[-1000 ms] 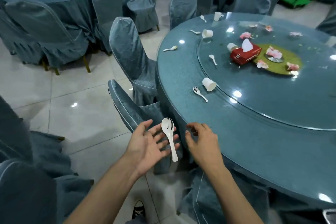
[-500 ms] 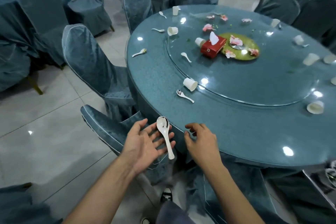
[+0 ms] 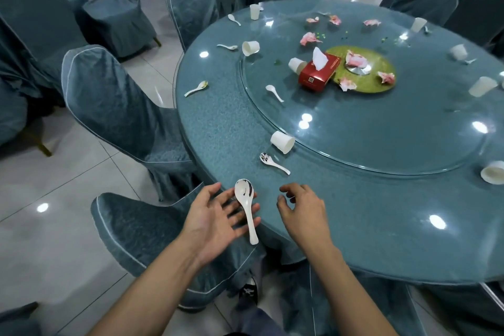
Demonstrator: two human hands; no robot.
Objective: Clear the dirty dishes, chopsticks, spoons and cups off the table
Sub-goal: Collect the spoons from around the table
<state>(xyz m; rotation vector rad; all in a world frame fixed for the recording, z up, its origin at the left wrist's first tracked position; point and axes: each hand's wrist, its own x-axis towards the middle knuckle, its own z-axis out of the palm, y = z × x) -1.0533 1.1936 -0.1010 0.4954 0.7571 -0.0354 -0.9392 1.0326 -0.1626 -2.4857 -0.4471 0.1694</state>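
Hands at table [image 3: 354, 213] edge: left hand [image 3: 212, 224] spread palm-up, dirty spoon [image 3: 245, 199] laid across straight fingers for carrying; right hand [image 3: 302, 210] loosely curled, empty, free for second spoon [image 3: 273, 162] and cup [image 3: 282, 141] just beyond.

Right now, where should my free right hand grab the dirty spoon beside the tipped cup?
Pinch its handle, likely from above on the near side. The white soup spoon beside the tipped cup lies flat, handle end pointing toward your right hand, dark-smeared bowl at the far end.
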